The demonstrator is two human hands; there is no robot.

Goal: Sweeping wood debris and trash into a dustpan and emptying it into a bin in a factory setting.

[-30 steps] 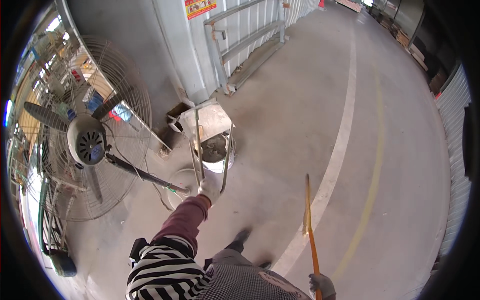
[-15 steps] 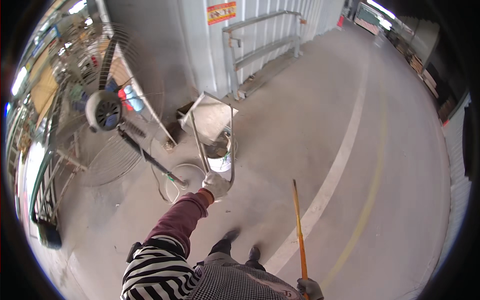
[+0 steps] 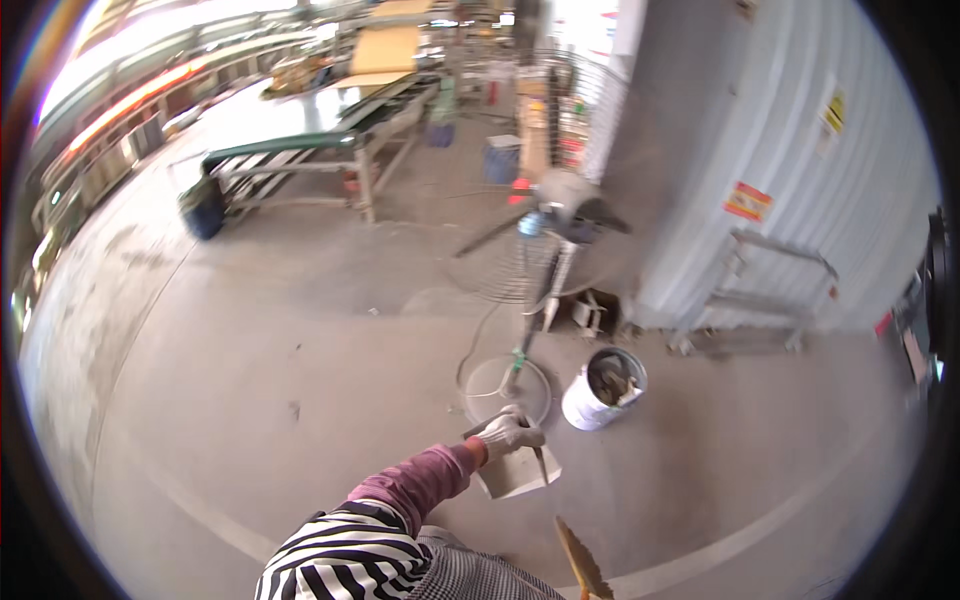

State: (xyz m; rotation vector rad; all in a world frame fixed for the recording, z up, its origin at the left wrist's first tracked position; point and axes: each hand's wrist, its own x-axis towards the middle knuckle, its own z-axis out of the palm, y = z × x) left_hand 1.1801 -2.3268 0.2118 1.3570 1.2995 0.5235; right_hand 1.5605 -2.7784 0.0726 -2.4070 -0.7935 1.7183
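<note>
My left hand, in a pale glove, is closed round the metal handle of a long-handled dustpan. The light-coloured pan hangs below the hand, in front of the fan's round base. A broom with a brown, flattened head comes in at the lower edge, right of the dustpan; the rest of it is out of the picture. My right hand is not in view. Just right of the fan base stands a white bucket with brownish scraps inside, apart from the dustpan.
A large pedestal fan rises ahead, its cord trailing on the floor. Behind the bucket lies an open box. A metal rack leans by the corrugated wall. A long conveyor table and a dark bin stand far left.
The view has swung left. My left hand has brought the dustpan away from the bucket, and the pan now hangs lower and nearer me. My right hand has left the view; the broom's head now shows.
</note>
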